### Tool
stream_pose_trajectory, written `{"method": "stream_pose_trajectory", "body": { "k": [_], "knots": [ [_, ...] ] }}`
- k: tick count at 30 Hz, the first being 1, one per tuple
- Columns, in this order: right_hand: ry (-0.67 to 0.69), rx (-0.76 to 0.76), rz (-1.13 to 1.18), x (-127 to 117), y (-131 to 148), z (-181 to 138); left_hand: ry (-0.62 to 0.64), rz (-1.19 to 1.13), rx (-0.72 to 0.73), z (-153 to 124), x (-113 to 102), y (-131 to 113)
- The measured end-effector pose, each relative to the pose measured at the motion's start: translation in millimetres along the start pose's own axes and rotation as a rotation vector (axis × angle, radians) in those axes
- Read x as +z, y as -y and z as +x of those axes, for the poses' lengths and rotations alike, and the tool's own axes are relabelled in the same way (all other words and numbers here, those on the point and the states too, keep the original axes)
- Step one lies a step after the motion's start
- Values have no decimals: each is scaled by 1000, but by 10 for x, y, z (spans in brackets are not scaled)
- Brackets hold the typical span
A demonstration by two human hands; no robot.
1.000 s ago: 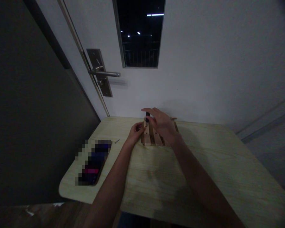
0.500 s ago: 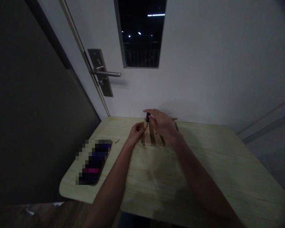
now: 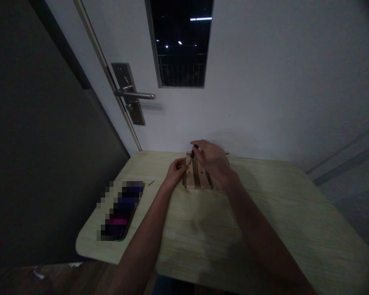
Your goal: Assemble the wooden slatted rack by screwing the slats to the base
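A small wooden slatted piece (image 3: 197,178) lies near the far edge of a light wooden table (image 3: 233,229). My left hand (image 3: 175,172) is closed on the piece's left end, fingers pinched at its top corner. My right hand (image 3: 211,160) hovers over the piece and grips a small black-handled screwdriver (image 3: 193,154), its tip angled down toward the left slat. What the left fingertips pinch is too small to make out.
A phone (image 3: 120,209) lies at the table's left side, with a small screw (image 3: 151,182) just beyond it. A white door with a metal lever handle (image 3: 134,96) and a dark glass panel (image 3: 180,43) stands right behind the table.
My right hand has shifted slightly right and tilted the screwdriver, so its handle now leans to the right. My left hand and the wooden piece stay put.
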State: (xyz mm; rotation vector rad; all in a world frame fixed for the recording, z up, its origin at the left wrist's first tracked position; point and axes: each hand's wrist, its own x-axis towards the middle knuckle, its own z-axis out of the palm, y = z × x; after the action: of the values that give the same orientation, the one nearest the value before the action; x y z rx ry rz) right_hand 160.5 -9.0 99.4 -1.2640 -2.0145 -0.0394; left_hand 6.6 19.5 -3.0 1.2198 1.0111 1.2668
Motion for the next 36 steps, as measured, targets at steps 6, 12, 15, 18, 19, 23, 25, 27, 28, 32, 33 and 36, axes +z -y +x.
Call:
{"method": "stream_pose_trajectory", "body": {
  "k": [6, 12, 15, 18, 19, 23, 25, 27, 28, 32, 33, 36],
  "knots": [
    [23, -71, -9, 49, -20, -31, 2, -4, 11, 2, -8, 12],
    [67, -57, 8, -49, 84, -19, 5, -3, 20, -9, -5, -11],
    [75, -36, 2, -79, 101, -5, -3, 15, 31, -4, -6, -12],
    [70, -35, 3, -46, 59, -1, -11, 12, 23, 6, -13, 7],
    [64, -40, 8, -26, 37, -1, -10, 4, 20, 9, -15, 16],
    [43, -73, 31, 37, -24, -7, 3, -12, 16, 21, -20, 38],
    [47, -85, 31, 31, -22, -11, -1, -3, 21, 22, -19, 39],
    [50, -78, 24, 1, -2, -15, 0, -1, 26, 19, -16, 36],
    [53, -72, 18, -16, 10, -17, 4, -6, 27, 18, -14, 35],
    [60, -57, 16, -52, 33, -17, -4, -11, 20, 14, -13, 36],
    [52, -52, 23, -46, 32, -15, -3, -8, 22, 14, -14, 37],
    [27, -21, 38, -9, 25, -7, 4, -7, 15, 15, -17, 37]
  ]
}}
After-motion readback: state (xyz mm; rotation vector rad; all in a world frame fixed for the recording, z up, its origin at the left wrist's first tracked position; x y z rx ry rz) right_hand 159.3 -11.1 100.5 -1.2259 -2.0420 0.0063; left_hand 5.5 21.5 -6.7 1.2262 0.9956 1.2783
